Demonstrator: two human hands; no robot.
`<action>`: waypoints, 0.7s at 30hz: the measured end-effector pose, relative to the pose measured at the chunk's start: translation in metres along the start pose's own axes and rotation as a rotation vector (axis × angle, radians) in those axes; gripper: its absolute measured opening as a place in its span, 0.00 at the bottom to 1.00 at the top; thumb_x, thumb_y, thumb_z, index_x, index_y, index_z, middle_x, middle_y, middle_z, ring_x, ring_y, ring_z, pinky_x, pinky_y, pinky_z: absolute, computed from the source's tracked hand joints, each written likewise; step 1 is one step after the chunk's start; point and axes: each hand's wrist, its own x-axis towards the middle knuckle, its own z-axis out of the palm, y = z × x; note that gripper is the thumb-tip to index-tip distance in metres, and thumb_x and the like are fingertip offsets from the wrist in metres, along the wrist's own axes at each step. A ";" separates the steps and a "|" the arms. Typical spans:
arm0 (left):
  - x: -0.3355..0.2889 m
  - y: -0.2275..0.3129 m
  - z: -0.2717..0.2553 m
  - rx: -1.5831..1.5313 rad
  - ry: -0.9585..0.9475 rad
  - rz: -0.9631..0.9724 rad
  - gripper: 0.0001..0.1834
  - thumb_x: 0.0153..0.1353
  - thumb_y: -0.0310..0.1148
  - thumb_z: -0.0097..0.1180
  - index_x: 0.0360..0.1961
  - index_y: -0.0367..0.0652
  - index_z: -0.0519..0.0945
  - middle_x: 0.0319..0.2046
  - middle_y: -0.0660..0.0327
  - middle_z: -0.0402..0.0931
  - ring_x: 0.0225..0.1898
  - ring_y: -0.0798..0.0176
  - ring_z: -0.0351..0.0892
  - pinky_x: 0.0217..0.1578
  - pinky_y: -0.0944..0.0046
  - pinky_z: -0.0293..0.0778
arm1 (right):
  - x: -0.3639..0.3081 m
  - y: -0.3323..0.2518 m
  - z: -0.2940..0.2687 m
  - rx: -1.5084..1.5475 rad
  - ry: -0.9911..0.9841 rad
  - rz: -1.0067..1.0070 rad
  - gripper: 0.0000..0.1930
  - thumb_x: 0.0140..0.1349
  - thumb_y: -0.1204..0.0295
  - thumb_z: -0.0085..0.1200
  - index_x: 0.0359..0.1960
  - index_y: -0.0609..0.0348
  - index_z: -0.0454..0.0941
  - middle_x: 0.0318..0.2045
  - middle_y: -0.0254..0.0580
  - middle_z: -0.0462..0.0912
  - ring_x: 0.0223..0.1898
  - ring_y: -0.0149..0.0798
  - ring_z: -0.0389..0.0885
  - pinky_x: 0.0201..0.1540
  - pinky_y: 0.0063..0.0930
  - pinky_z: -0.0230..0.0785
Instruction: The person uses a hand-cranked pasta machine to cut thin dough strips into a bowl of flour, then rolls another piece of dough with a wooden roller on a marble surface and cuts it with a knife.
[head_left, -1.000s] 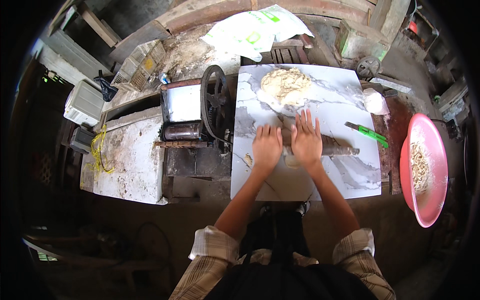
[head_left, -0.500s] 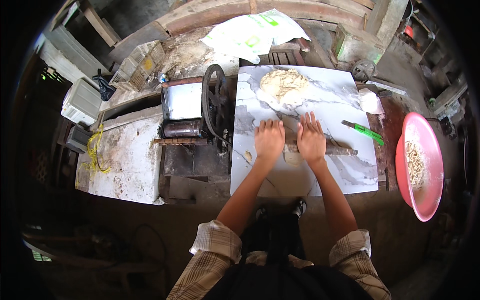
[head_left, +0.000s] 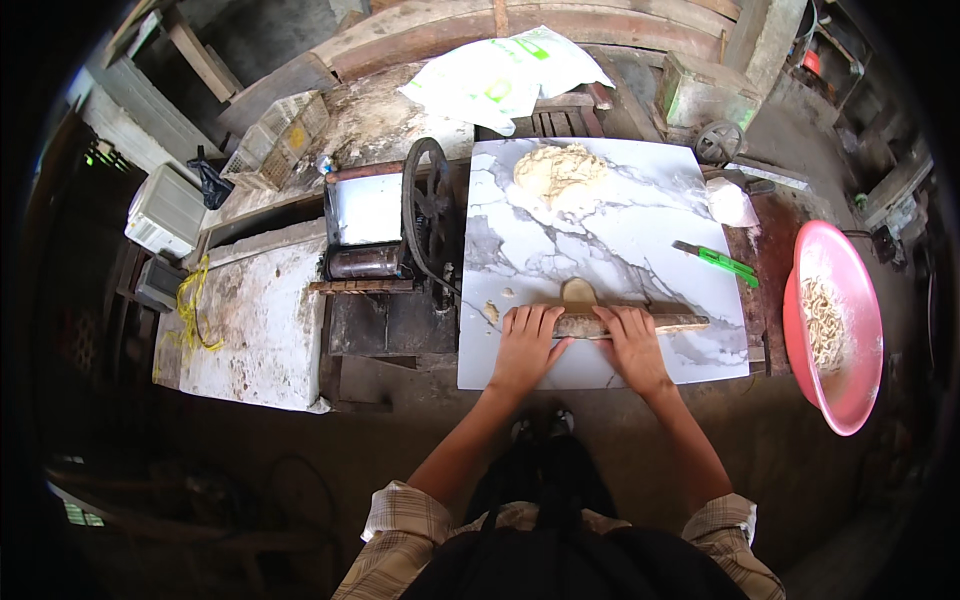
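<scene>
On the marble-patterned board [head_left: 500, 240], a wooden rolling pin [head_left: 680, 324] lies crosswise near the front edge. My left hand [head_left: 525, 348] is curled over its left part and covers that end. Beside it, my right hand [head_left: 633, 350] bends its fingers over the middle of the pin, leaving the right end bare. A small flattened piece of dough [head_left: 578, 291] shows just beyond the pin, between the hands; its near part is hidden. Dough scraps [head_left: 491, 311] lie by the left hand. A large lump of dough [head_left: 560, 174] rests at the board's far side.
Left of the board stands a roller machine [head_left: 365, 262] with a big wheel [head_left: 428, 205]. A green utility knife [head_left: 725, 262] lies at the board's right edge, near a white bag [head_left: 730, 202]. Farther right is a pink basin [head_left: 808, 300] holding noodles [head_left: 822, 325].
Both hands have drawn back toward me, along with the rolling pin. Their fingers went from stretched out over the pin to curled on it, and the dough piece now shows beyond it.
</scene>
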 end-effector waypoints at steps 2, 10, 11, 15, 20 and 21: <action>0.002 -0.002 0.001 0.000 -0.028 0.026 0.23 0.56 0.45 0.55 0.48 0.42 0.72 0.41 0.58 0.70 0.45 0.57 0.67 0.49 0.55 0.61 | -0.001 0.017 -0.001 0.163 -0.050 -0.040 0.29 0.51 0.69 0.59 0.55 0.59 0.65 0.43 0.45 0.74 0.47 0.46 0.71 0.54 0.39 0.60; 0.053 -0.035 0.018 0.035 0.009 -0.093 0.10 0.58 0.38 0.53 0.36 0.44 0.76 0.37 0.61 0.70 0.43 0.56 0.68 0.44 0.55 0.60 | 0.055 0.052 0.012 0.349 -0.006 -0.023 0.15 0.57 0.65 0.57 0.42 0.60 0.73 0.39 0.43 0.73 0.44 0.46 0.72 0.46 0.40 0.66; 0.055 -0.039 0.022 0.068 0.025 -0.119 0.09 0.56 0.37 0.53 0.27 0.43 0.77 0.33 0.59 0.71 0.41 0.55 0.70 0.43 0.54 0.62 | 0.061 0.051 0.016 0.353 0.034 0.007 0.15 0.61 0.60 0.52 0.32 0.62 0.77 0.34 0.45 0.74 0.42 0.47 0.73 0.44 0.41 0.68; 0.096 -0.032 0.037 -0.022 -0.077 -0.395 0.12 0.55 0.41 0.55 0.24 0.43 0.79 0.28 0.58 0.76 0.35 0.51 0.76 0.39 0.49 0.68 | 0.091 0.070 0.043 0.303 -0.064 0.264 0.27 0.68 0.56 0.40 0.20 0.66 0.76 0.21 0.51 0.77 0.35 0.53 0.76 0.39 0.43 0.71; 0.124 -0.040 0.046 -0.165 -0.182 -0.872 0.20 0.62 0.47 0.48 0.27 0.41 0.79 0.36 0.50 0.79 0.42 0.47 0.78 0.43 0.50 0.71 | 0.106 0.058 0.058 0.272 -0.166 0.488 0.25 0.68 0.58 0.39 0.22 0.65 0.77 0.25 0.51 0.78 0.34 0.53 0.75 0.38 0.47 0.69; 0.122 -0.044 0.051 -0.014 -0.133 -0.775 0.18 0.62 0.46 0.49 0.30 0.42 0.78 0.36 0.51 0.78 0.42 0.47 0.77 0.42 0.49 0.70 | 0.109 0.056 0.057 0.272 -0.095 0.419 0.23 0.68 0.58 0.39 0.25 0.64 0.78 0.30 0.50 0.79 0.38 0.51 0.75 0.41 0.47 0.69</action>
